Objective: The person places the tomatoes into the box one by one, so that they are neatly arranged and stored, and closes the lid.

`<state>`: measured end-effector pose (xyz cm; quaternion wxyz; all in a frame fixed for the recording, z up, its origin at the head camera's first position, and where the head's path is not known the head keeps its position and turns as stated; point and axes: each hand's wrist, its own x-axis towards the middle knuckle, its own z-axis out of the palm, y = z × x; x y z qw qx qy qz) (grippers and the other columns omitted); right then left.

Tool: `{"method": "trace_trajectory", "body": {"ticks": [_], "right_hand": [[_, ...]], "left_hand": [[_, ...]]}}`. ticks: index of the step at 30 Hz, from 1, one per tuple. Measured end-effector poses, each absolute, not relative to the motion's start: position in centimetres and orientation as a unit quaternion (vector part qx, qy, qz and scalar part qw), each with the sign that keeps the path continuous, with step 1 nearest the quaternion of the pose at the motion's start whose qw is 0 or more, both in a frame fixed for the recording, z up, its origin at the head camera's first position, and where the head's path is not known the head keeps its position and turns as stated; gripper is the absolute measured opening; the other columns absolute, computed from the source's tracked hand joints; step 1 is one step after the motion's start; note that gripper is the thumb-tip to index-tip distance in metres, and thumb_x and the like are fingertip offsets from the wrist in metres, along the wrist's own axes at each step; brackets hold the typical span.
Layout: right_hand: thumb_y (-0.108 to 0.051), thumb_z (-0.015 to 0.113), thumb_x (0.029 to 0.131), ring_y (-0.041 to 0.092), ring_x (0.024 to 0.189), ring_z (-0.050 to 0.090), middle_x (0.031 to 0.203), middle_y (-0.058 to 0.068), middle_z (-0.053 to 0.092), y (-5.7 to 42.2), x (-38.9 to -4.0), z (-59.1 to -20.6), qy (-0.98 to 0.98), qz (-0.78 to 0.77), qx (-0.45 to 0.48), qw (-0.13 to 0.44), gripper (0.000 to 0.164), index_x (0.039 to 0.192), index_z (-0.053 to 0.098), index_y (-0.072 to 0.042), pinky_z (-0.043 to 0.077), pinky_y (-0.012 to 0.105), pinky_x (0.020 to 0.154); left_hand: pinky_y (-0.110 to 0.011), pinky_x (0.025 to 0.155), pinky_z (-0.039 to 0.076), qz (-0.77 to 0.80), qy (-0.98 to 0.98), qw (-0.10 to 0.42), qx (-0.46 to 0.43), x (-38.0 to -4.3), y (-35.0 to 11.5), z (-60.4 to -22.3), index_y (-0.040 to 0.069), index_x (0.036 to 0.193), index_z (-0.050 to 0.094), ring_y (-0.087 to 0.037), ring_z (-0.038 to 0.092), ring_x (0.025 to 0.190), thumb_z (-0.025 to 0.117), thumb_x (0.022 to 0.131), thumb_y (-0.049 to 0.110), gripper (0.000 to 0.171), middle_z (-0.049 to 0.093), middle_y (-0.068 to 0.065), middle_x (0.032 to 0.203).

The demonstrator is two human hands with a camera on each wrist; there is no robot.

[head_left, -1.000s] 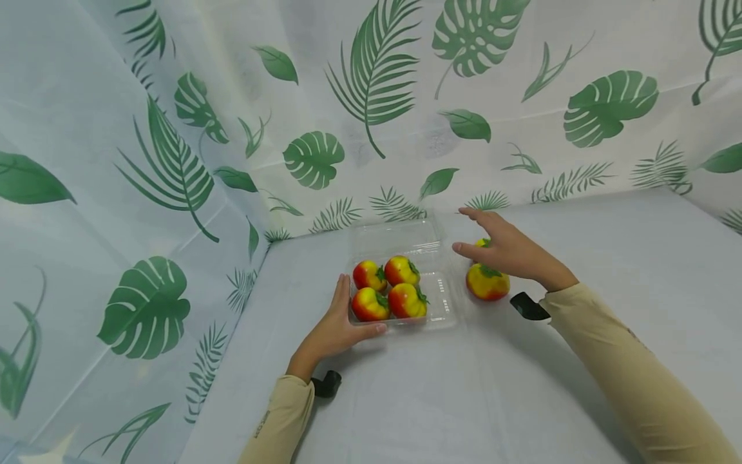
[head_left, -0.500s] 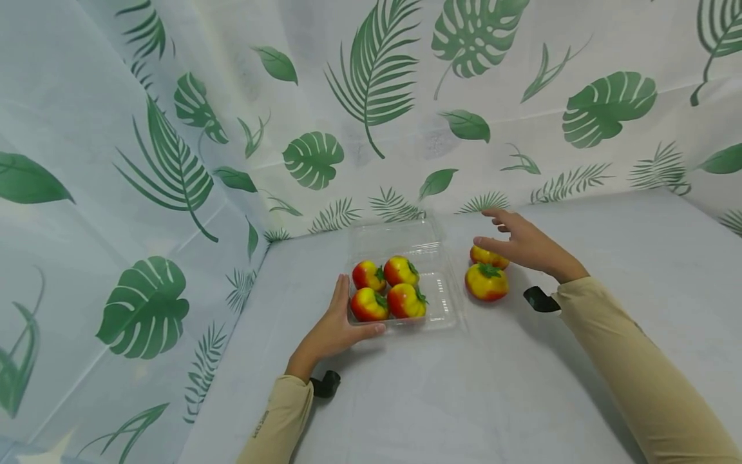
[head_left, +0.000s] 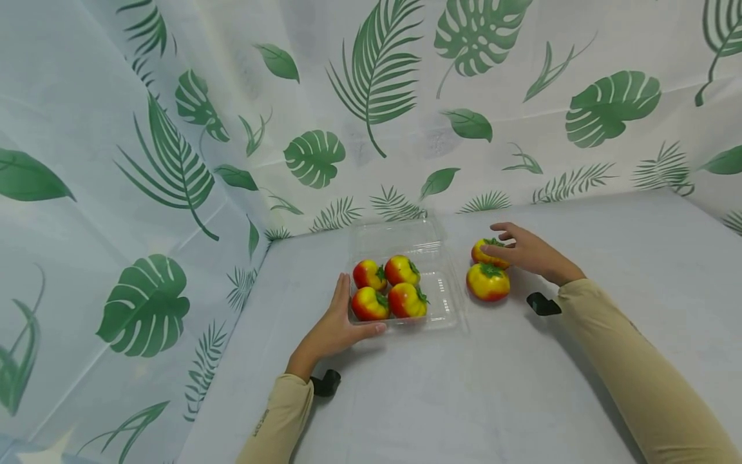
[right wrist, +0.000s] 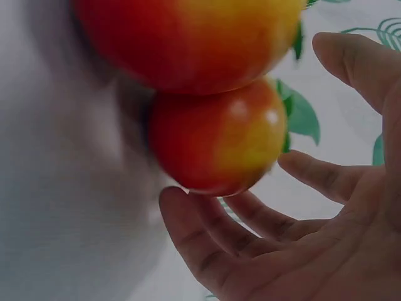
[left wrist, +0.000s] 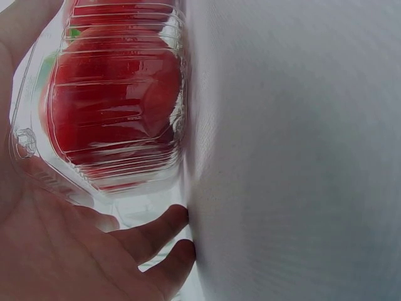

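My left hand rests against the front left corner of a clear plastic clamshell box, fingers along its left side and thumb along its front. Several red-and-yellow persimmons with green leaf caps sit in the box's left part. My right hand is at the far loose persimmon, with its fingers spread about it. In the right wrist view, the fingertips lie close beside this persimmon; the thumb stands apart. Whether they touch it I cannot tell. A second loose persimmon lies nearer me, against the first.
The box's clear lid is folded back toward the wall. A white cloth covers the table. Leaf-printed sheets hang behind and at the left.
My right hand has moved right and then down to the far loose persimmon, which it partly hid before. The left hand and the box have stayed put.
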<state>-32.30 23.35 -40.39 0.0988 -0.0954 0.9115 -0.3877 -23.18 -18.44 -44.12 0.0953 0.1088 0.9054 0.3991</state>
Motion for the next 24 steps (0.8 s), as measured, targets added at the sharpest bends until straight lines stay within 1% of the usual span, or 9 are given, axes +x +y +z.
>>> {"method": "trace_trajectory", "body": {"ticks": [6, 9, 13, 16, 20, 24], "right_hand": [[-0.059, 0.065, 0.102, 0.051, 0.137, 0.044, 0.156, 0.033, 0.040, 23.3, -32.5, -41.2, 0.907, -0.396, -0.089, 0.111, 0.091, 0.163, 0.031, -0.001, 0.036, 0.070, 0.115], [-0.059, 0.065, 0.102, 0.051, 0.137, 0.044, 0.155, 0.033, 0.041, 23.3, -32.5, -41.5, 0.907, -0.396, -0.092, 0.106, 0.089, 0.161, 0.035, 0.000, 0.037, 0.069, 0.114], [-0.056, 0.065, 0.104, 0.051, 0.137, 0.043, 0.154, 0.033, 0.043, 23.4, -32.5, -41.7, 0.905, -0.399, -0.105, 0.101, 0.082, 0.158, 0.040, 0.000, 0.038, 0.068, 0.114], [-0.052, 0.065, 0.105, 0.050, 0.136, 0.044, 0.153, 0.034, 0.044, 23.5, -32.4, -41.7, 0.903, -0.403, -0.113, 0.100, 0.078, 0.157, 0.041, 0.001, 0.039, 0.067, 0.114], [-0.049, 0.066, 0.105, 0.049, 0.133, 0.047, 0.150, 0.034, 0.047, 23.5, -32.4, -41.7, 0.903, -0.403, -0.113, 0.097, 0.076, 0.157, 0.042, 0.002, 0.042, 0.065, 0.112], [-0.052, 0.067, 0.104, 0.048, 0.131, 0.048, 0.148, 0.032, 0.049, 23.6, -32.6, -41.7, 0.906, -0.399, -0.110, 0.092, 0.078, 0.155, 0.044, 0.002, 0.045, 0.064, 0.109]], "left_hand": [[-0.063, 0.125, 0.019, 0.395, 0.907, 0.093, 0.110, -23.2, -18.5, -44.1, 0.014, 0.173, -0.005, -0.035, 0.004, 0.164, 0.083, 0.086, 0.063, 0.133, -0.013, -0.008, 0.179], [-0.063, 0.126, 0.018, 0.394, 0.907, 0.094, 0.112, -23.2, -18.4, -44.0, 0.014, 0.173, -0.005, -0.034, 0.004, 0.164, 0.083, 0.086, 0.063, 0.134, -0.013, -0.007, 0.179], [-0.063, 0.125, 0.019, 0.394, 0.908, 0.094, 0.111, -23.2, -18.4, -43.9, 0.014, 0.173, -0.005, -0.035, 0.005, 0.164, 0.083, 0.085, 0.064, 0.134, -0.013, -0.008, 0.179], [-0.064, 0.125, 0.020, 0.393, 0.908, 0.093, 0.111, -23.2, -18.5, -43.9, 0.014, 0.173, -0.005, -0.036, 0.005, 0.164, 0.083, 0.085, 0.065, 0.134, -0.012, -0.008, 0.179], [-0.064, 0.125, 0.020, 0.395, 0.907, 0.093, 0.111, -23.2, -18.5, -44.0, 0.014, 0.173, -0.005, -0.035, 0.005, 0.164, 0.083, 0.085, 0.064, 0.134, -0.012, -0.009, 0.179], [-0.063, 0.125, 0.019, 0.398, 0.906, 0.092, 0.111, -23.1, -18.4, -44.1, 0.014, 0.173, -0.005, -0.035, 0.005, 0.164, 0.083, 0.085, 0.064, 0.134, -0.012, -0.008, 0.179]]}}
